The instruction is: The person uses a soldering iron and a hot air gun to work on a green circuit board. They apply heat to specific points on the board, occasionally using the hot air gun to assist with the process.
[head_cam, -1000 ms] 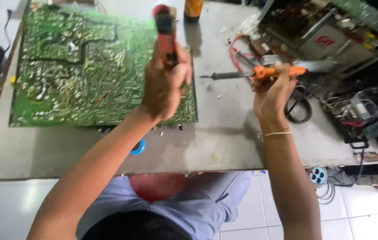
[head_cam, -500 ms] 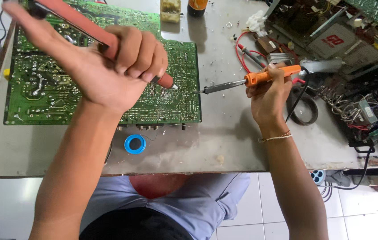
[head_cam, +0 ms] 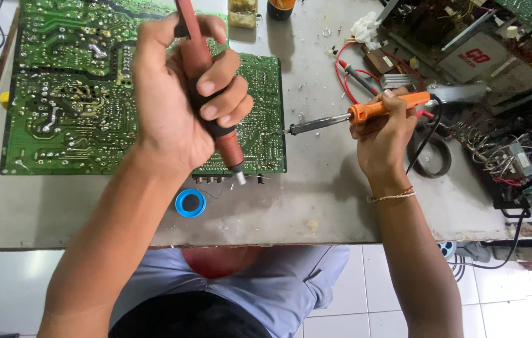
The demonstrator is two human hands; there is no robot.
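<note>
The green circuit board point(head_cam: 78, 94) lies solder-side up on the left half of the grey desk point(head_cam: 328, 188), its right edge just short of the tip of the soldering iron point(head_cam: 353, 116). The right hand point(head_cam: 382, 134) is wrapped shut around the iron's orange handle, with the dark barrel pointing left so the tip sits at or just beside the board's right edge — whether it actually touches a joint is hard to tell from this angle. The left hand point(head_cam: 181, 100) is closed in a full fist around a red desoldering pump point(head_cam: 206, 81), held raised above the board and tilted, its pale nozzle pointing down toward the board's lower edge. To do this well, the nozzle should come close beside the iron's tip before anything is triggered, and the pump would sit better nearly upright over the joint than slanted as it is. A steadier wrist, perhaps rested on the desk, would help; the iron's black cord trails off to the right, so it should not drag on the hand. A small blue spool of solder point(head_cam: 190, 203) lies on the desk just below the board, clear of both hands, and a clutter of red leads point(head_cam: 347, 69) and opened electronics fills the far right.
</note>
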